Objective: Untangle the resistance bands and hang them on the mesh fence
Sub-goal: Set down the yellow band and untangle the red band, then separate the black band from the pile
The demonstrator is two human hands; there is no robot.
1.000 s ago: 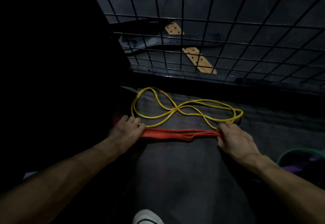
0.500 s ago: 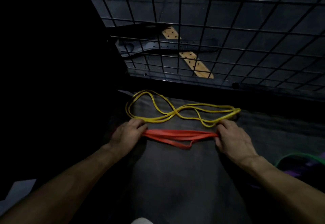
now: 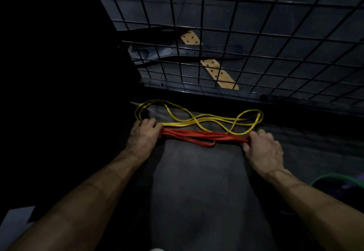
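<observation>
On the dark floor [image 3: 197, 191], just near of the mesh fence [image 3: 236, 34], a red band [image 3: 202, 136] lies bunched in several strands between both hands. Left hand [image 3: 143, 134] has its grip curled over the band's left end; right hand [image 3: 263, 148] pinches the right end. Just beyond, touching the red one, a yellow band [image 3: 199, 120] lies looped on the floor. At the near right edge, green [image 3: 334, 177] and purple [image 3: 354, 181] bands show partly. Behind the fence lies a tan strap [image 3: 218, 71].
</observation>
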